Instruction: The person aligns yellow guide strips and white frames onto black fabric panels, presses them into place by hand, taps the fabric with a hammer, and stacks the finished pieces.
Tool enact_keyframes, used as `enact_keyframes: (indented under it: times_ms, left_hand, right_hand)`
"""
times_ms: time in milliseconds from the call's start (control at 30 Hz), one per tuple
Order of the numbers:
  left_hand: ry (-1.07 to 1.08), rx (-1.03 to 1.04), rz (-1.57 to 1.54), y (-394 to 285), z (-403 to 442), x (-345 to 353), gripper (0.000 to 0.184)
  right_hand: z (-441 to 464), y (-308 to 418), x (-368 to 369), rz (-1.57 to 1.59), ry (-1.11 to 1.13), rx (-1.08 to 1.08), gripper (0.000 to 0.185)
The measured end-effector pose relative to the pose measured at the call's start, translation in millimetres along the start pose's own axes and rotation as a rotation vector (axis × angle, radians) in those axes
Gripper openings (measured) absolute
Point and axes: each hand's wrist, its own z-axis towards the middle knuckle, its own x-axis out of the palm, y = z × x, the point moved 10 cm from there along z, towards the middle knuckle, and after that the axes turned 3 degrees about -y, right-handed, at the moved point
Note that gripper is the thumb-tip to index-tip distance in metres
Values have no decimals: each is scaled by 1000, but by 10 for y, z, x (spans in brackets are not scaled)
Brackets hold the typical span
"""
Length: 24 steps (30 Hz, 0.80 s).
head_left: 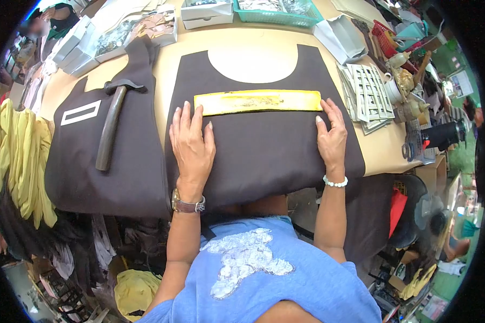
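Note:
In front of me a dark fabric piece (253,145) with a curved neckline cutout lies flat on the table. Across its upper part rests a long yellow strip (258,101) with worn dark smudges. My left hand (193,137) lies on the fabric, fingers stretched, fingertips by the strip's left end. At the strip's right end is my right hand (332,132), its fingers apart and fingertips touching or close to the edge. To the left, a hammer (112,124) and a white rectangular frame (81,112) lie on a second dark fabric piece (129,183).
White boxes of small parts (137,37) and a teal basket (277,16) line the back. A stack of cut-out card templates (367,94) sits at right, near a tape dispenser-like black object (442,134). Yellow cloth (16,156) hangs at the left edge.

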Motion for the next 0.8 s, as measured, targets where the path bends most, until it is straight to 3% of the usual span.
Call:
enact_keyframes:
  times_ms: [133, 367, 600, 800]
  left_hand:
    - [108, 83, 28, -169, -41, 63, 43]
    - [362, 133, 170, -292, -186, 350, 56]
    - [434, 73, 163, -234, -193, 447, 62]
    - [448, 67, 150, -226, -190, 451, 63]
  right_hand:
    - [-114, 437, 2, -245, 45, -247, 36]
    - [-286, 352, 342, -346, 258, -210, 44]
    - [-296, 265, 453, -432, 339, -197, 63]
    - [-252, 331, 464, -476, 356, -182, 63]
